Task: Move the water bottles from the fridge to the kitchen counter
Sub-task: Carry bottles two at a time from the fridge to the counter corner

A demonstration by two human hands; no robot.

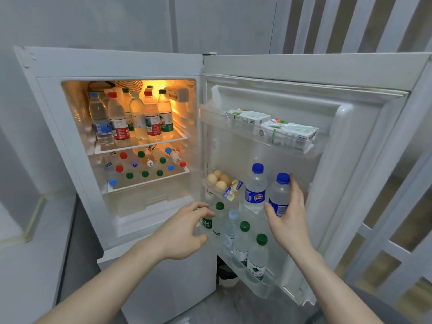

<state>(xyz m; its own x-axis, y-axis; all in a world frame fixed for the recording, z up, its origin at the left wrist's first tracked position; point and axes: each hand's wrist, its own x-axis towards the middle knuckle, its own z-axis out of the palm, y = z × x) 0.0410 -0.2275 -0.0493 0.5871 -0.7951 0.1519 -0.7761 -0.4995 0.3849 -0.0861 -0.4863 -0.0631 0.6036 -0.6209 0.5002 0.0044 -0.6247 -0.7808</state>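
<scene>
Grabbing stage: right hand [286, 215] half-wrapped around a blue-capped bottle [279, 195], left hand [187, 230] spread near a green-capped bottle [218, 216] just beyond its fingertips; next up, probably squeeze and lift

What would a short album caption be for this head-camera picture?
Both hands reach into the open fridge door: right hand around a blue-capped bottle, left hand nearing a green-capped bottle.

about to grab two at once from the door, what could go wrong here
1. The right hand wraps the blue-capped bottle beside its twin; lifting it could tip that neighbour.
2. The left hand reaches a green-capped bottle packed tightly among others on the lower door shelf; pulling it may drag the others.
3. The eggs sit just above and could be knocked.
</scene>
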